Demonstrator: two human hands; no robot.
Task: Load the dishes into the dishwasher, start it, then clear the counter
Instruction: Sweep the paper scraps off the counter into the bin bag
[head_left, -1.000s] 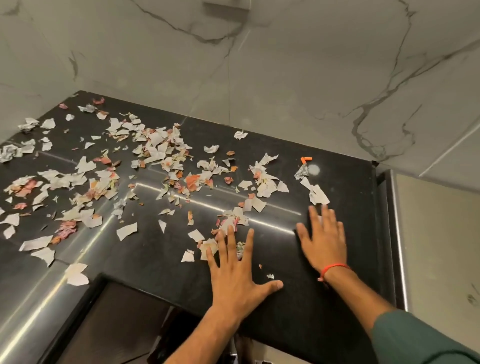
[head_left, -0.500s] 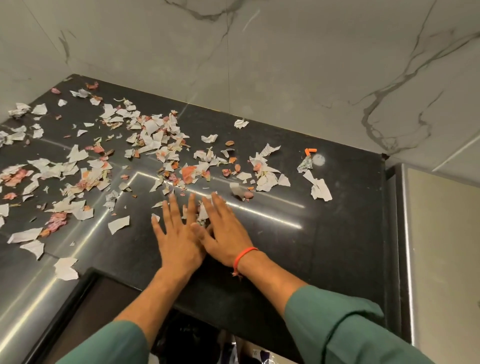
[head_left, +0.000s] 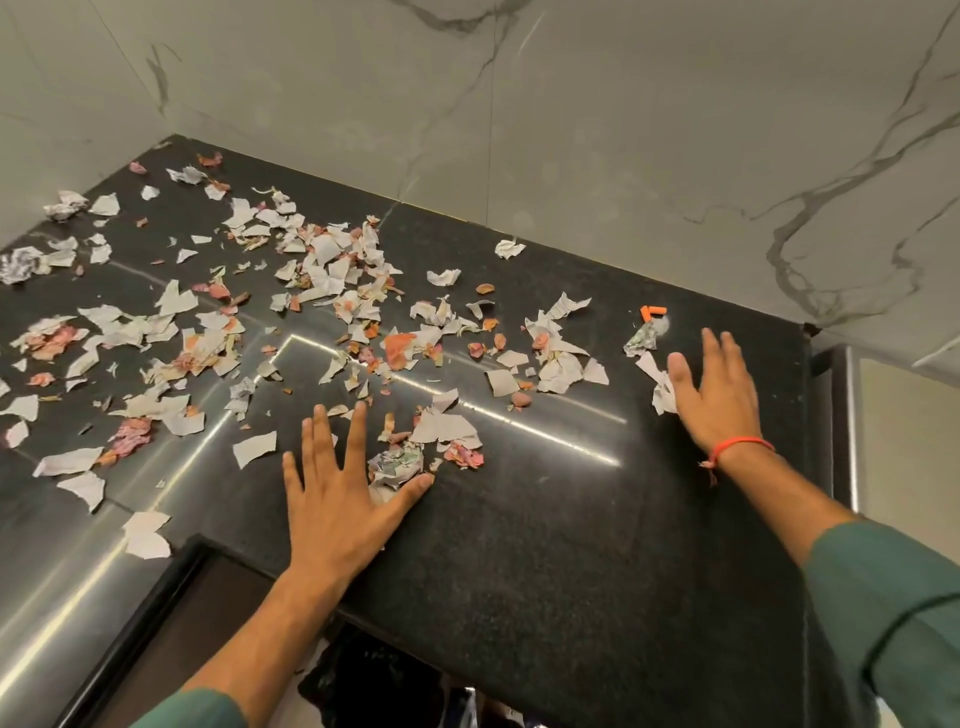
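Observation:
Torn white and pink paper scraps (head_left: 332, 270) litter a black stone counter (head_left: 545, 519). My left hand (head_left: 343, 493) lies flat on the counter with fingers spread, its thumb against a small gathered heap of scraps (head_left: 415, 447). My right hand (head_left: 719, 389), with an orange thread at the wrist, rests flat at the right, its fingers on a white scrap (head_left: 660, 384). Just beyond it lie a crumpled scrap (head_left: 640, 338) and a small orange piece (head_left: 652, 312).
Marble walls (head_left: 571, 130) close the counter at the back and left. A steel appliance side (head_left: 852, 426) stands against the right edge. A dark opening (head_left: 171, 623) lies below the counter's front edge, with a dark bag (head_left: 374, 686) beneath.
My hands, side by side on the scraps half a second ago, have parted. The right hand swept out to the right end; the left stayed by the gathered heap.

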